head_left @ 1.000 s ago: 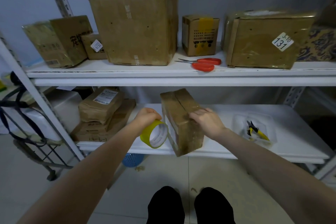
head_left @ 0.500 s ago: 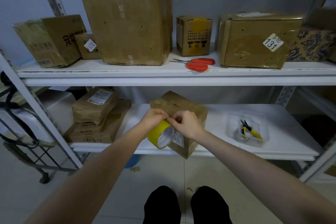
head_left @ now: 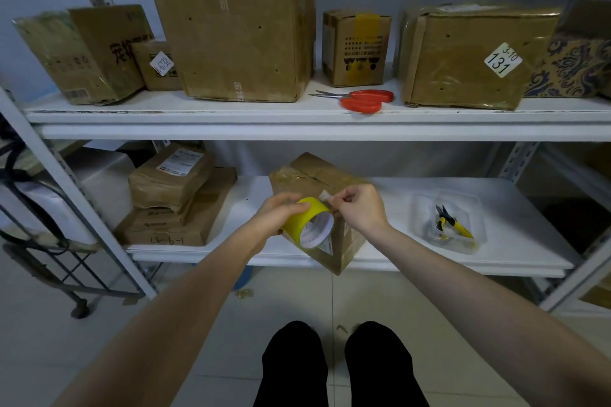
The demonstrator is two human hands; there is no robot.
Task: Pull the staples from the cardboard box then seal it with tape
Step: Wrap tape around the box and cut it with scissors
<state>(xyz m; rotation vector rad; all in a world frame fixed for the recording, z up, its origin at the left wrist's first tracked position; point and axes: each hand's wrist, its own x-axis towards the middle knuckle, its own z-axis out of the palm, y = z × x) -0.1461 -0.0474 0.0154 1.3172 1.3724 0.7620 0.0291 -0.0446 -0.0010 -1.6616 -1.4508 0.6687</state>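
A small cardboard box (head_left: pixel 317 180) sits on the lower shelf (head_left: pixel 512 241), its near corner past the front edge. In front of it my left hand (head_left: pixel 276 211) grips a yellow roll of tape (head_left: pixel 309 223) round its rim. My right hand (head_left: pixel 360 208) pinches the loose end of the tape (head_left: pixel 325 196) just right of the roll, over the box's top front edge. The roll and both hands hide part of the box's front face.
Yellow-handled pliers (head_left: pixel 451 223) lie in a clear plastic tray (head_left: pixel 463 241) on the right of the lower shelf. Stacked parcels (head_left: pixel 172 195) stand at its left. Red scissors (head_left: pixel 363 101) and several boxes sit on the upper shelf (head_left: pixel 297 129). A black cart (head_left: pixel 39 241) stands at far left.
My right hand left the top of the box and came to the roll, where it now pinches the tape end. The box has turned and lies lower on the shelf.
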